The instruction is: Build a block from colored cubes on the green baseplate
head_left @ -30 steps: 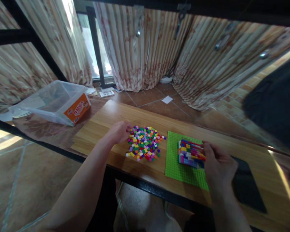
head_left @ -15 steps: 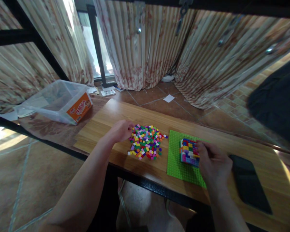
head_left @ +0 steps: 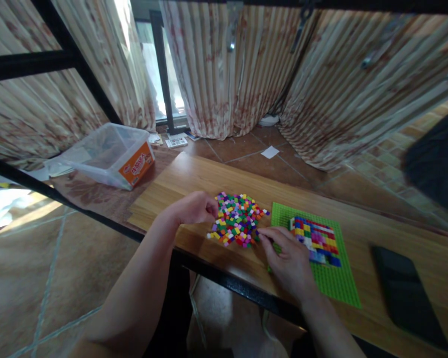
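Small multicoloured toy bricks [head_left: 236,219] lie in a loose pile on the wooden table. At the pile's left edge is my left hand [head_left: 199,208], its fingers curled together; what they hold, if anything, is hidden. My right hand [head_left: 288,256] reaches to the pile's lower right edge, thumb and forefinger pinched at a small dark purple brick [head_left: 257,232]. Under and beyond that hand lies a green studded baseplate [head_left: 338,283]. On it stands a block built of many coloured bricks [head_left: 321,237], its near left part covered by my right hand.
A black phone-like slab [head_left: 406,293] lies on the table [head_left: 205,174] at right. A clear plastic bin [head_left: 104,149] with an orange label stands at far left. Beyond the table are striped curtains [head_left: 257,69] and a sheet of paper [head_left: 270,151] on the tiled floor.
My right hand has moved left from the brick block to the pile's edge, uncovering much of the block. My left hand stays at the pile. The whole view has shifted slightly.
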### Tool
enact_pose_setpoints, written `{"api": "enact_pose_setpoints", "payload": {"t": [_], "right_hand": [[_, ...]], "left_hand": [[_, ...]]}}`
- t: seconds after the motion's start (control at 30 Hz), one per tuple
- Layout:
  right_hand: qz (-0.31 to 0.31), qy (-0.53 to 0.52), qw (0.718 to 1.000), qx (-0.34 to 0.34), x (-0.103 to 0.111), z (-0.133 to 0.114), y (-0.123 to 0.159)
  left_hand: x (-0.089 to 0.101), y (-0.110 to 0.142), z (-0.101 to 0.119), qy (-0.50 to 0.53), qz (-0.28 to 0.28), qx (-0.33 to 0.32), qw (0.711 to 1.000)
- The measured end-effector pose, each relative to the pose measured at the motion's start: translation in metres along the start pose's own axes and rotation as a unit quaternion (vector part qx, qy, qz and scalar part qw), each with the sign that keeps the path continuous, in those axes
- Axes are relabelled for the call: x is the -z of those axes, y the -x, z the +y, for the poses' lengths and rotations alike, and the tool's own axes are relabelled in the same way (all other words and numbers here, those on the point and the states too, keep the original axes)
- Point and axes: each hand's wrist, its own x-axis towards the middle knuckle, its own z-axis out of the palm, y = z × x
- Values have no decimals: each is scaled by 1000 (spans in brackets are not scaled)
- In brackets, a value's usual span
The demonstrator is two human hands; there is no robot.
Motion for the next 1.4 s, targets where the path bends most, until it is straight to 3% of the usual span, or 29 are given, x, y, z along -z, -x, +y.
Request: {"api": "enact_pose_setpoints", "payload": {"t": [0.1,0.43,0.7,0.83,0.97,1.17,1.4], "right_hand": [[-7,-3,1000,-6,0,1,-1],[-7,-9,1000,2,-3,3,-1],[-11,-2,1000,1,-2,4,-1],[6,-13,1000,-5,1,0,-2],[42,-54,997,-40,5,-8,-4],[98,-97,986,-96,12,-3,-6],[131,-95,982,-101,30,14,-3]], "left_hand": [[-2,8,6,-19,-20,8,1000],[-9,13,23,-113,6,47,992],[-12,13,18,-140,14,23,990],[-10,8,20,-57,34,-30,997],[-31,-7,38,93,56,-63,992],[-78,-33,73,334,75,-46,939],[-103,-45,92,422,90,-54,900]]}}
